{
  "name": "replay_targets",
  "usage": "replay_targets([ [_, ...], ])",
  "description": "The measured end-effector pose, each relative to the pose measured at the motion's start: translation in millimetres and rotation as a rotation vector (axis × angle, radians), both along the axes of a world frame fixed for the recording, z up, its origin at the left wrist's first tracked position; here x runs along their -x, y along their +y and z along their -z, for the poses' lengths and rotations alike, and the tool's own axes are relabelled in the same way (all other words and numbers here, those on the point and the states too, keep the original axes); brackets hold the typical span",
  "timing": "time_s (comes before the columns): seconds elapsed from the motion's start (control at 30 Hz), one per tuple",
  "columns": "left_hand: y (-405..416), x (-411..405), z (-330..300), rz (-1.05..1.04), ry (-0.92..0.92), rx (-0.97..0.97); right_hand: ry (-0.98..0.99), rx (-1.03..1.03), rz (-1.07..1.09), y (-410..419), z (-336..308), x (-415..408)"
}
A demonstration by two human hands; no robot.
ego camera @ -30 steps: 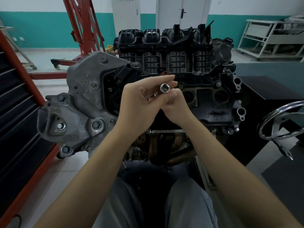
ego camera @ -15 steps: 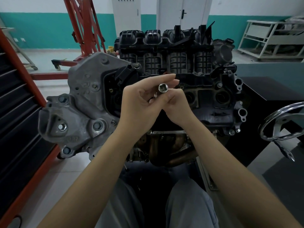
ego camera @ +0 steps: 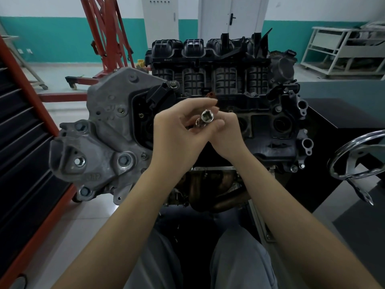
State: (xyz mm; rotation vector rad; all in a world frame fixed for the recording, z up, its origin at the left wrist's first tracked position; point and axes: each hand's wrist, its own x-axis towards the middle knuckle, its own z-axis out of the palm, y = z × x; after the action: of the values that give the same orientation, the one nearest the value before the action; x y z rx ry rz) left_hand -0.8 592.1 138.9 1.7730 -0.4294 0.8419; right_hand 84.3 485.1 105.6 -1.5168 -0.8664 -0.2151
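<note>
Socket (ego camera: 206, 116): one, chrome, a short cylinder. I see its open end turned toward the camera, with a square recess inside a round rim. The rest of the body points away from me and is mostly hidden. It sits before the middle of the engine (ego camera: 260, 130), pinched between the fingertips of the left hand (ego camera: 177, 132) and the right hand (ego camera: 227, 132). A smaller bright metal piece (ego camera: 198, 123) touches its lower left. Fingers cover most of that piece, so I cannot tell what it is.
</note>
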Motion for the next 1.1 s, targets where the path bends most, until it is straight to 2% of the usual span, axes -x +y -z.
replay_targets([
  [0.1,-0.3,-0.7,2.2,-0.068,-0.019,0.031,-0.016,-0.005,-0.005,0.6,0.3,0.8],
  [0.27,2.7,-0.2,-0.1,0.188,0.060,0.070,0.005,0.027,-0.041,-2.1,-0.9,-0.5],
  [0.47,0.4,0.1,-0.7,0.042,0.005,0.097,-0.046,-0.003,-0.030,1.3,-4.5,7.3],
  [0.67,4.5,0.5,-0.7,0.218,0.075,0.145,-0.009,0.025,-0.131,-2.5,-4.2,0.5],
  [0.87,2.3,-2.4,0.5,0.063,0.018,0.141,-0.026,-0.003,-0.078,0.0,-7.9,6.1],
  [1.1,3.8,-0.2,1.7,0.183,0.073,0.121,-0.013,0.026,-0.026,-3.3,-4.0,0.3],
])
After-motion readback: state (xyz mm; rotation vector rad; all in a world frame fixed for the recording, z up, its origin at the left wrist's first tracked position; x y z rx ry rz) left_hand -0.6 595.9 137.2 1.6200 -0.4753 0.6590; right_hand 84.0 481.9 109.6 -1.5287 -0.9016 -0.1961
